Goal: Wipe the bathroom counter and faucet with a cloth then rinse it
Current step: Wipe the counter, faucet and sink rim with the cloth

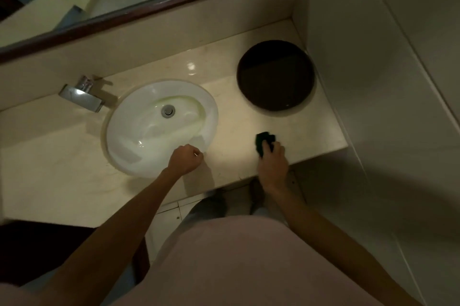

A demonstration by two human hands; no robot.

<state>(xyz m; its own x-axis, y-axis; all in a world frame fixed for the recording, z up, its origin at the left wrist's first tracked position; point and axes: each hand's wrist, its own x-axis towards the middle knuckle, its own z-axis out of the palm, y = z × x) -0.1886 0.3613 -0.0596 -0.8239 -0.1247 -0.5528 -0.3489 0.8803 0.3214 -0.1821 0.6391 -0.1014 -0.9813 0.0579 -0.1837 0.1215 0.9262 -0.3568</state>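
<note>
— Pink clothing (249, 256) fills the bottom of the view, and two bare arms reach out from it. What does each hand do?

— The right hand (272, 163) grips a dark green cloth (265, 141), bunched into a lump, and presses it on the counter (249, 118) near the front edge. The left hand (184, 160) is curled into a fist at the rim of the sink (159, 126). I cannot tell if it holds something; it seems to be empty.

— Where is the faucet from the cloth?

— The faucet (82, 96) stands far to the left, behind the sink, well apart from the cloth. Its long spout points toward the basin. The left hand is nearer to it, so I judge the cloth must cross over the sink.

— And the surfaces?

— The counter is smooth, glossy cream stone. The sink is a white oval, the faucet shiny metal. A dark round lid (275, 76) lies behind the cloth.
</note>
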